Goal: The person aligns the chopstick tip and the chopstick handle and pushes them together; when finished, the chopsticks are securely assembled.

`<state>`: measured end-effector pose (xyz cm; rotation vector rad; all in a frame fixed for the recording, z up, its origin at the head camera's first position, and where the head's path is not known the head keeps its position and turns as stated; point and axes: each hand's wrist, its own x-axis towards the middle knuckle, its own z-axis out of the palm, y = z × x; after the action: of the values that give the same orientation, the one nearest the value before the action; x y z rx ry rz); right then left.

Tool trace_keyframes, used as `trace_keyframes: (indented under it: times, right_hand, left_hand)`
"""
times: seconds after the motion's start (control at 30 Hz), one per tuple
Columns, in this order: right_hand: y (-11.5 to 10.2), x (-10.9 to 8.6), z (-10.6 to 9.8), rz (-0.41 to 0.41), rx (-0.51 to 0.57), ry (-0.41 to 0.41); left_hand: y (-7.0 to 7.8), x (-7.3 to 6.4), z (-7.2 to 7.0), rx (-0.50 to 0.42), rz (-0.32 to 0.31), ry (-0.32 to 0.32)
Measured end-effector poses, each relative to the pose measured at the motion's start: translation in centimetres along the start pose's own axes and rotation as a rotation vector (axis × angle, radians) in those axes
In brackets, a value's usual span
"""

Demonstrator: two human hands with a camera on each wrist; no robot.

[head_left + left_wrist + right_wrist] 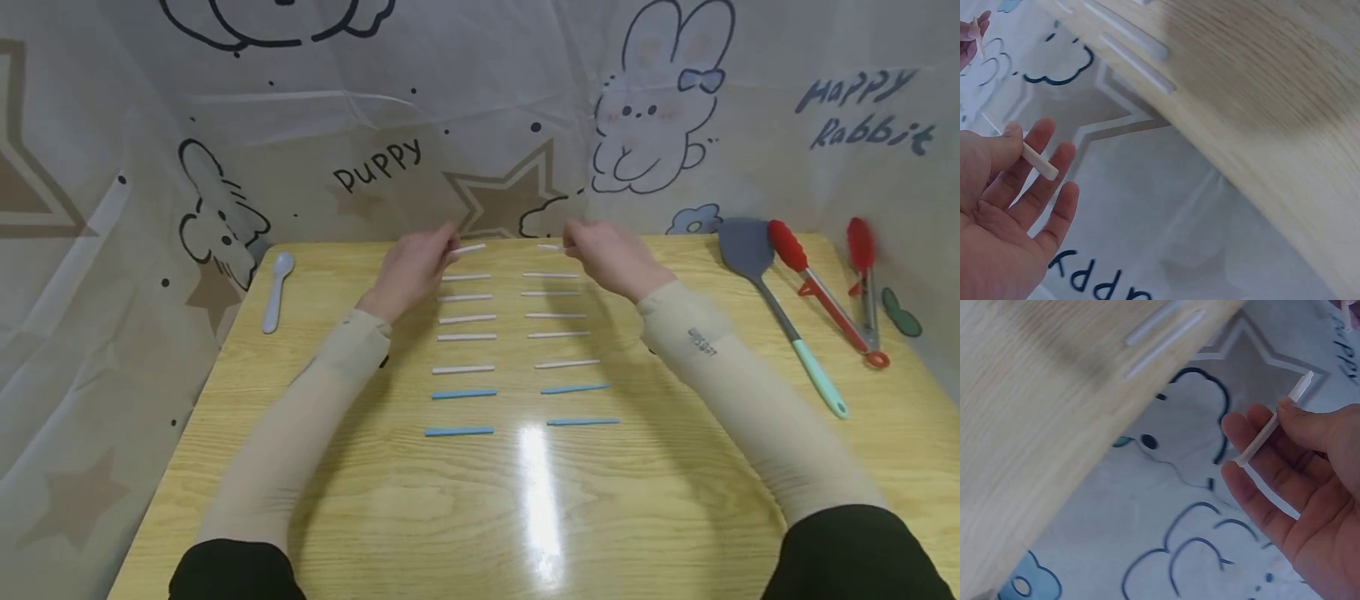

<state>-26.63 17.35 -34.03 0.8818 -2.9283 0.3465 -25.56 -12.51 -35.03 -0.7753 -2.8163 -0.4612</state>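
Near the table's far edge, my left hand point(411, 273) pinches a thin white stick point(1040, 162) between thumb and fingers. Opposite it, my right hand point(611, 257) pinches another slim white stick point(1265, 434), its thumb lying across the middle. Between my forearms, two columns of short sticks lie crosswise on the wood. Several white sticks point(467, 318) make up the far part of the left column, and more white sticks point(555, 316) that of the right. At the near end of each column are two blue sticks, such as a left blue stick point(463, 394) and a right blue stick point(574, 389).
A pale spoon point(276, 292) lies at the table's far left. On the right are a grey spatula point(772, 292) with a mint handle, red-tipped tongs point(828, 308) and a small dark green object point(900, 312). A printed cloth point(300, 200) hangs behind the wooden table point(360, 500).
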Motion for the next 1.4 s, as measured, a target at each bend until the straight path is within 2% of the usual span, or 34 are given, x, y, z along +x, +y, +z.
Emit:
trace_keyframes:
  times: [0.13,0.27,0.4,0.6,0.87,1.03,1.27,1.4]
  right_hand:
    - [-0.8,-1.4,-0.9,-0.04,-0.011,0.047]
    - [-1.7,-2.8,-1.5,-0.115,-0.029,0.122]
    - [-2.5,-4.2,-2.0,-0.157,-0.031,0.174]
    - [-3.9,-5.6,-2.6,-0.201,-0.024,0.225]
    - [-5.5,-6.9,-2.5,-0.316,-0.05,0.278]
    - [-6.2,-7.2,-2.6,-0.334,-0.068,0.285]
    - [-6.7,-7.1,-2.4,-0.336,-0.097,0.268]
    - [-6.9,-7.0,-2.1,-0.342,-0.078,0.264]
  left_hand:
    - [0.7,-0.9,-0.7,0.008,0.048,0.013]
    - [1.7,-1.8,-1.1,-0.015,0.111,0.005]
    - [2.7,-2.8,-1.5,-0.049,0.169,0.031]
    - [4.0,-4.3,-2.6,-0.049,0.19,0.056]
    - [5.0,-5.8,-3.3,-0.025,0.223,0.062]
    - [5.4,-6.1,-3.3,-0.031,0.229,0.061]
    - [5.7,-5.9,-3.1,-0.035,0.255,0.085]
    - [5.8,-5.8,-3.0,-0.027,0.273,0.095]
